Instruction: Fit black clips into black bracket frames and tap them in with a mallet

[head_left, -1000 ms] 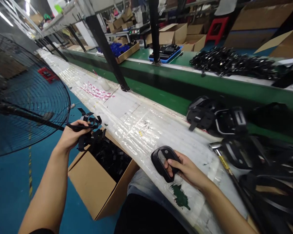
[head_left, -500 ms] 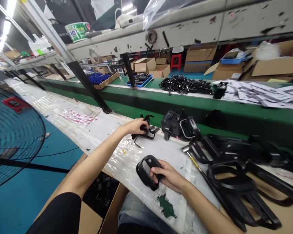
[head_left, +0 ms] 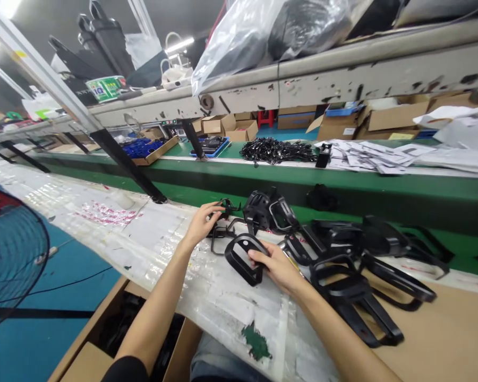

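Observation:
My left hand [head_left: 202, 223] is at a small group of thin black brackets [head_left: 222, 231] on the white covered bench, its thumb and fingers closed on one black bracket [head_left: 228, 206]. The fingertips partly hide that piece. In my right hand [head_left: 278, 264] is a rounded black plastic housing [head_left: 242, 263], thumb on top and fingers beneath. It is held tilted just above the bench, close to the brackets. Behind my right hand lies a hammer with a yellow-banded shaft [head_left: 293, 260], mostly covered by the hand and forearm.
Black plastic frames [head_left: 356, 292] are heaped at the right, partly on cardboard. More black housings [head_left: 258, 209] stand against the green ledge [head_left: 223, 178], which bears a pile of black cords [head_left: 276, 150] and white sheets [head_left: 372, 155]. A fan [head_left: 14, 254] stands left; an open carton [head_left: 91, 334] sits below.
My right hand has brought the black housing forward, closer to the brackets. My left hand remains at the brackets, its grip shifted. The view has turned to the right.

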`<action>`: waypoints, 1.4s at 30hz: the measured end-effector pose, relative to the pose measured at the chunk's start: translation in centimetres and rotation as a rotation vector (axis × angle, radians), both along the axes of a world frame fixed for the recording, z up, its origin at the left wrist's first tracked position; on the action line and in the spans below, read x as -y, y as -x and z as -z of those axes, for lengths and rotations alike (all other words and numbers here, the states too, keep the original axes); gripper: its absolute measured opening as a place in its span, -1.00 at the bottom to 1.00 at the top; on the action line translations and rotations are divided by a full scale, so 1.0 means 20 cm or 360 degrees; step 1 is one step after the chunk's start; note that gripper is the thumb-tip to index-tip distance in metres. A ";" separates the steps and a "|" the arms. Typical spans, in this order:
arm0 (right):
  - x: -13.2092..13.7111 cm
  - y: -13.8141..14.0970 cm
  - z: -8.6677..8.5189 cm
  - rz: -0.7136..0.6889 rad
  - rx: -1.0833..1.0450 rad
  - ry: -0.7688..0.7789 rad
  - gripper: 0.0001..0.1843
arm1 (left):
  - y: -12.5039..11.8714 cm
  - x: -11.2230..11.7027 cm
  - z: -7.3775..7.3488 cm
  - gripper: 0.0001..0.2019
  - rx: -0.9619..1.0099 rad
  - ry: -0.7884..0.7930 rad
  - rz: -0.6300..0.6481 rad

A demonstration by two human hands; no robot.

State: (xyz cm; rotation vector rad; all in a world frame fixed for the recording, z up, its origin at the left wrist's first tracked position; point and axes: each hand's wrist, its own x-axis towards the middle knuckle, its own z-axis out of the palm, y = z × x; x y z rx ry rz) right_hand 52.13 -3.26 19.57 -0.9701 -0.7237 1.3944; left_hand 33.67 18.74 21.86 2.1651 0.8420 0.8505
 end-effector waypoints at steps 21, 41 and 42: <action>0.26 -0.45 -0.43 0.0918 0.1245 -0.0451 -0.69 | -0.98 0.63 -0.14 -0.57 0.1030 0.1243 0.0634; 0.10 -0.63 -0.40 0.1759 0.1126 -0.0354 -0.64 | -0.80 0.66 -0.25 -0.33 0.0576 0.0643 0.0718; 0.10 -0.66 -0.41 0.1902 0.1043 -0.0442 -0.67 | -0.81 0.68 -0.25 -0.43 0.0612 0.0844 0.0724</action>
